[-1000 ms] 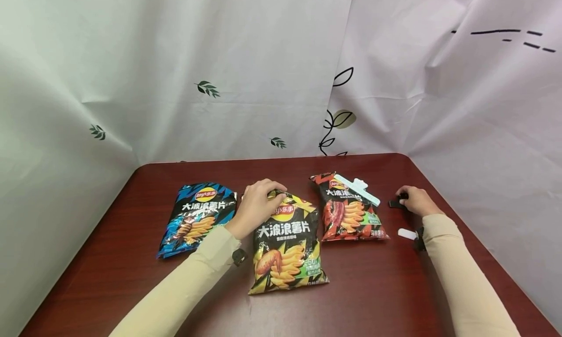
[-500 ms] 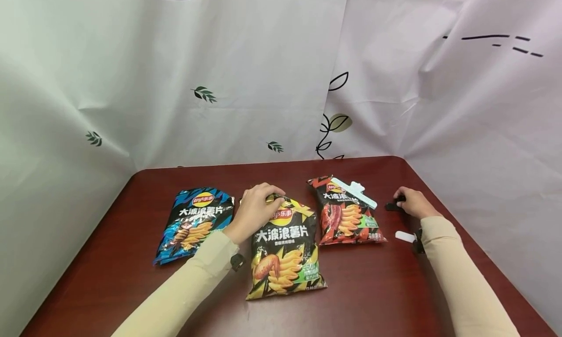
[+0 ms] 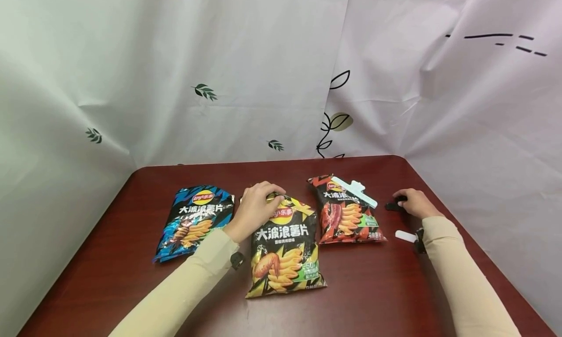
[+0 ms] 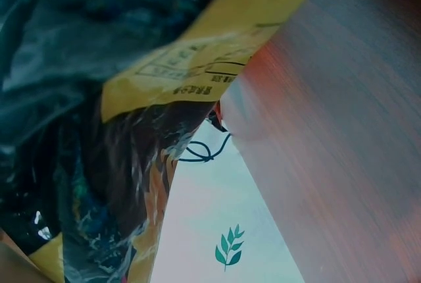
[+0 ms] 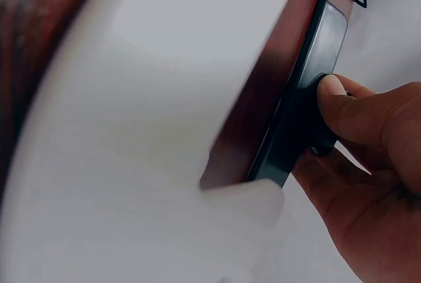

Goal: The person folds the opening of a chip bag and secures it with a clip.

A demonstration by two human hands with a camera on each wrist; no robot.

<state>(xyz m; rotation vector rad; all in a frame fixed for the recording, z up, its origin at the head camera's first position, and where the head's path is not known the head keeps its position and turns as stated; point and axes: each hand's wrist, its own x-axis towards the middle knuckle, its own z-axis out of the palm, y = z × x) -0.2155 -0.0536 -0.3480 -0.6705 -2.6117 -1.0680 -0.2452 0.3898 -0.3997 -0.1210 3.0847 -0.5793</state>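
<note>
Three chip bags lie on the dark red table (image 3: pixel 373 288): a blue bag (image 3: pixel 195 220) at the left, a yellow-and-black bag (image 3: pixel 285 249) in the middle and a red bag (image 3: pixel 349 215) at the right. My left hand (image 3: pixel 256 205) grips the top edge of the yellow-and-black bag (image 4: pixel 191 59). A pale green clip (image 3: pixel 354 189) sits across the red bag's top. My right hand (image 3: pixel 414 203) pinches a black clip (image 3: pixel 393 205) lying on the table; in the right wrist view my thumb presses the black clip (image 5: pixel 299 105).
A white clip (image 3: pixel 405 236) lies on the table beside my right wrist. White sheets with leaf prints hang close behind and beside the table (image 3: pixel 263 83). The table's right edge runs just past my right arm.
Both hands keep their holds. The view has shifted slightly; nothing on the table has visibly moved.
</note>
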